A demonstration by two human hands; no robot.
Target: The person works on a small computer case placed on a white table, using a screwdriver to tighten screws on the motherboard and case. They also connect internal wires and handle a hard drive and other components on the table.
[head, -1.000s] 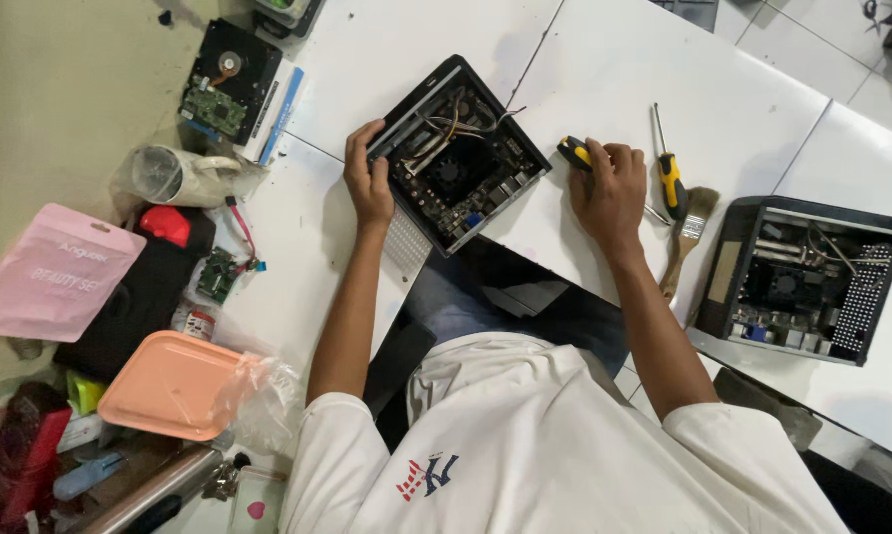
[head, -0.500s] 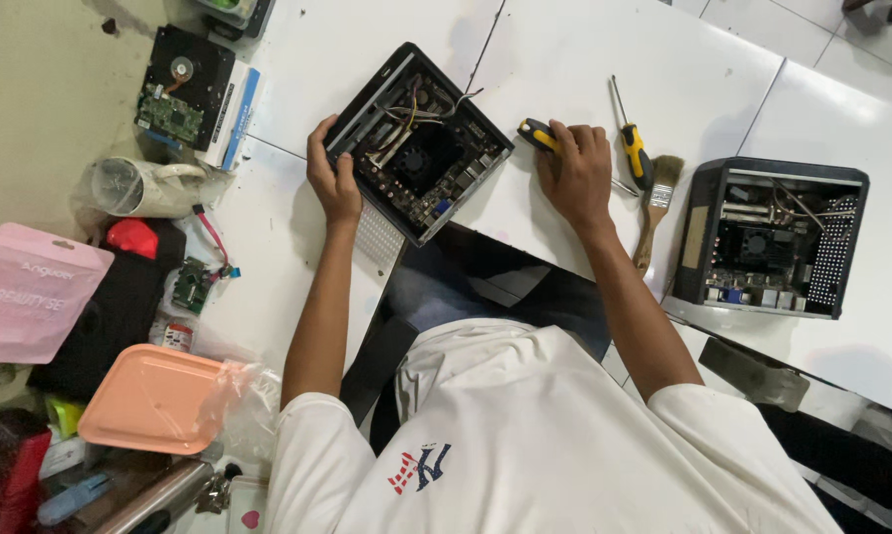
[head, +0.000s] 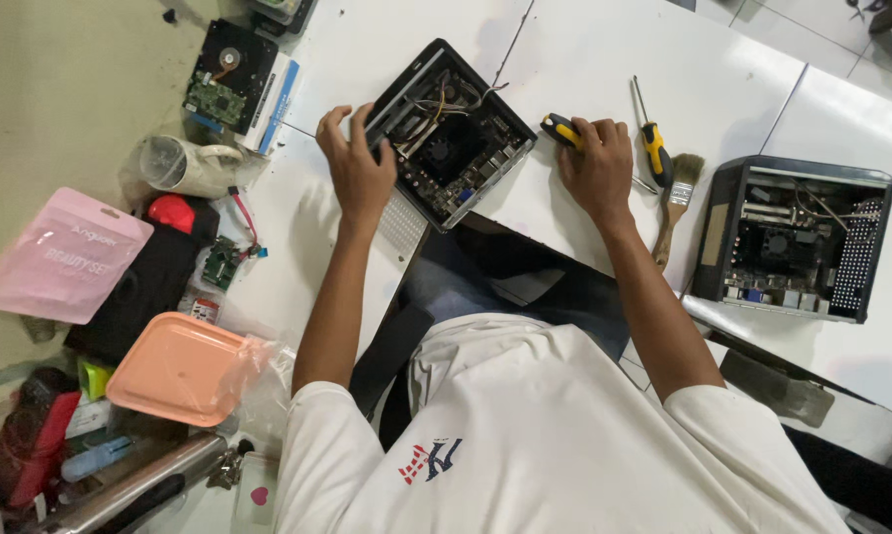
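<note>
- While my left hand (head: pixel 355 170) rests open-fingered on the small open black computer case (head: pixel 450 133), nothing is gripped.
- My right hand (head: pixel 597 170), right of the case, closes over a yellow-and-black-handled screwdriver (head: pixel 562 130).

a paintbrush (head: pixel 679 198) lies beside a second open computer case (head: pixel 794 237); a pink pouch (head: pixel 62 255), orange lid (head: pixel 179 368) and hard drive (head: pixel 226 81) sit left.

Both arms reach forward; left hand (head: pixel 355 173) fingers spread, right hand (head: pixel 596 170) curled palm-down.

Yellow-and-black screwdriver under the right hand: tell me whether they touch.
Touching. The head view shows the right hand laid over the yellow-and-black screwdriver, its fingers covering the handle.
</note>
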